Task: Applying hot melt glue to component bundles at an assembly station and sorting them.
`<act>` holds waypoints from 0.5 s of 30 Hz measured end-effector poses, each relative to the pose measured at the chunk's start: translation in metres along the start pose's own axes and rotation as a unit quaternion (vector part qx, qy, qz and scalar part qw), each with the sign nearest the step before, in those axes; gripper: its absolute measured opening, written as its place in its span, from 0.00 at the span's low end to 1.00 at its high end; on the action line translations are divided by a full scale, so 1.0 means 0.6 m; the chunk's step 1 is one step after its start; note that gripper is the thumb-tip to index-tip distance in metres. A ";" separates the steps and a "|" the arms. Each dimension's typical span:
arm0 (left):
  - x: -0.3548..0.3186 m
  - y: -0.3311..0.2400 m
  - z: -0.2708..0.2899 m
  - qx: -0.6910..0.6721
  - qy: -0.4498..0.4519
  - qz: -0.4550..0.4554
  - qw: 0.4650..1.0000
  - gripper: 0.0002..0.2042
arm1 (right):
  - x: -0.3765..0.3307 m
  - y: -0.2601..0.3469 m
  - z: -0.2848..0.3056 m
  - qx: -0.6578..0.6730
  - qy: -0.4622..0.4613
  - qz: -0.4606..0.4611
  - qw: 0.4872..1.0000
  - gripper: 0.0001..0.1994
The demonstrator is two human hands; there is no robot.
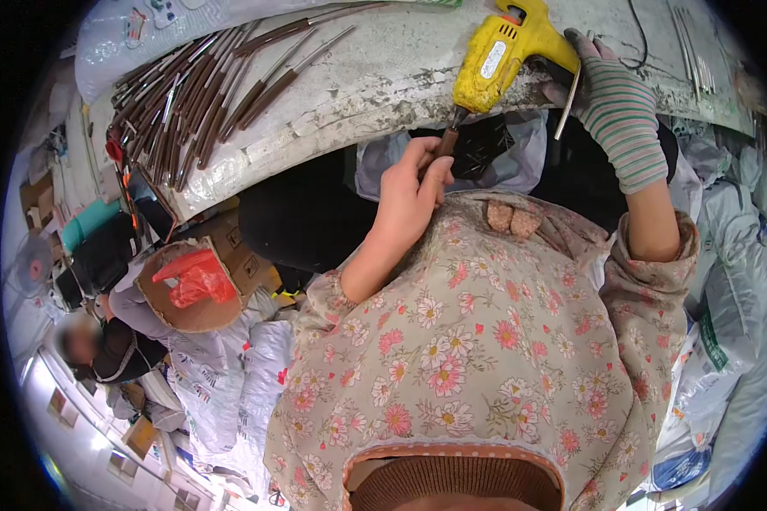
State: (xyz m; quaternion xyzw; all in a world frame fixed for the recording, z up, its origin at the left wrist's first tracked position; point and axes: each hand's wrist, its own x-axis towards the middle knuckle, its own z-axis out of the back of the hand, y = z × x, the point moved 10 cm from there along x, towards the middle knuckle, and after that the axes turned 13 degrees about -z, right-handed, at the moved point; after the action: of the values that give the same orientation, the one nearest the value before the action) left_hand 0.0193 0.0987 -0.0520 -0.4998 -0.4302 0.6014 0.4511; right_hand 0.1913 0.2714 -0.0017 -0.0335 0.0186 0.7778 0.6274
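The left grip (413, 192) pinched a brown handle (446, 143), apparently steadying its end right at the yellow glue gun's (490, 64) nozzle! The gloved right grip (622, 119) clasped the gun, a pale rod (567, 106) alongside. Leftward on the table (383, 68), brown-handled rods (187, 102) lay bunched, likely for easy reach.
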 end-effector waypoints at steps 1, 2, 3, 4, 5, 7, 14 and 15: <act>0.005 -0.002 -0.002 0.000 0.001 0.001 1.000 0.09 | 0.001 0.002 -0.001 0.016 0.009 0.012 1.000 0.34; 0.012 -0.004 -0.005 -0.016 -0.002 0.005 1.000 0.10 | 0.000 0.002 0.000 0.031 0.017 0.021 0.999 0.33; 0.015 -0.005 -0.007 -0.032 -0.006 0.009 0.999 0.10 | 0.001 0.000 0.002 0.030 0.018 0.019 0.999 0.33; 0.015 -0.006 -0.010 -0.032 -0.004 0.010 0.999 0.10 | 0.002 -0.002 0.000 0.038 0.027 0.017 0.999 0.33; 0.016 -0.006 -0.012 -0.047 -0.009 0.011 0.999 0.10 | 0.004 -0.005 -0.003 0.047 0.035 0.014 0.998 0.32; 0.017 -0.005 -0.014 -0.062 -0.012 0.013 0.998 0.10 | 0.008 -0.011 -0.008 0.068 0.030 0.025 0.997 0.31; 0.003 -0.002 -0.004 -0.094 -0.029 -0.002 0.995 0.08 | 0.006 -0.003 -0.004 0.158 0.010 0.082 0.984 0.30; 0.001 -0.004 -0.003 -0.098 -0.032 -0.005 0.995 0.09 | 0.005 -0.006 -0.007 0.158 0.010 0.081 0.984 0.30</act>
State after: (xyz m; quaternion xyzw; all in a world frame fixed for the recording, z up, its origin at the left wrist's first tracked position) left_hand 0.0212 0.0997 -0.0498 -0.5199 -0.5037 0.5696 0.3894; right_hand 0.1944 0.2748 -0.0059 0.0597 0.1497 0.8133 0.5591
